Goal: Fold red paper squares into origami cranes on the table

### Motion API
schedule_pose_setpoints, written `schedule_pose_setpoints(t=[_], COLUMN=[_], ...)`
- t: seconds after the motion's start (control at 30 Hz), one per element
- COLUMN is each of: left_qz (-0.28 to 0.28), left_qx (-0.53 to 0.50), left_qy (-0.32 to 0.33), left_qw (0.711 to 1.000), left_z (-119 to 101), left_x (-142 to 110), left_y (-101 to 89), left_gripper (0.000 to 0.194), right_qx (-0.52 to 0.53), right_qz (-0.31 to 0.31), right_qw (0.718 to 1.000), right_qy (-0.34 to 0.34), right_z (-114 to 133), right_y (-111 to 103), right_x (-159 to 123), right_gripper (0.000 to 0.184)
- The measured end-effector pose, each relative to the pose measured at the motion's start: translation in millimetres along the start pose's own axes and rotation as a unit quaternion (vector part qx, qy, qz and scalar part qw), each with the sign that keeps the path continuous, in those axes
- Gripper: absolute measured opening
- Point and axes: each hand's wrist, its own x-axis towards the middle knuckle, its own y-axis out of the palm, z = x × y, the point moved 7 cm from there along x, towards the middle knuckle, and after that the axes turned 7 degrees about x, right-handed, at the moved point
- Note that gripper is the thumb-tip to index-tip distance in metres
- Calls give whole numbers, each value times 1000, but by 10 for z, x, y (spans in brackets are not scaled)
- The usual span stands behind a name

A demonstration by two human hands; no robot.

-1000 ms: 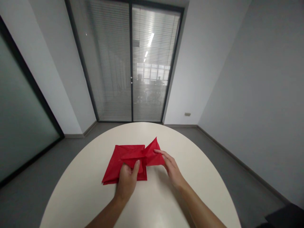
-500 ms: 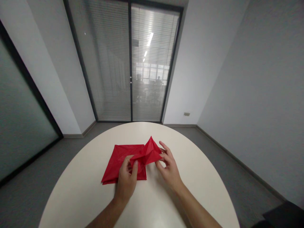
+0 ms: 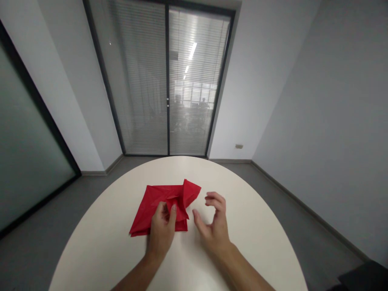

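Left hand (image 3: 161,231) pinches a creased red piece (image 3: 190,192) over a flat red sheet (image 3: 146,212) on a round worktop (image 3: 188,264), right hand (image 3: 216,228) spread nearby.

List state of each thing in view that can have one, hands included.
Red material: folded flat at left, with a loose part sticking up at right
Left hand: thumb and fingers closed on the red material
Right hand: open, fingers curled, apart from the red material
Blinds: lowered
Light strips: lit
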Motion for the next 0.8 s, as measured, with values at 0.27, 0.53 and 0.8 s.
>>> schedule_pose_setpoints(t=[0.27, 0.53, 0.8], left_qz=[75, 82, 123], left_qx=[-73, -131, -136], left_qy=[13, -32, -36], left_qw=[994, 987, 982], left_z=[23, 69, 96], left_x=[-113, -108, -175], left_y=[185, 226, 290], left_gripper=[21, 32, 31], right_qx=[91, 84, 57], right_qz=[71, 115, 115], right_qw=[972, 974, 971], right_qy=[207, 174, 199], right_z=[-368, -341, -397], right_y=[241, 277, 254], right_x=[-198, -143, -159], right_gripper=[23, 19, 35])
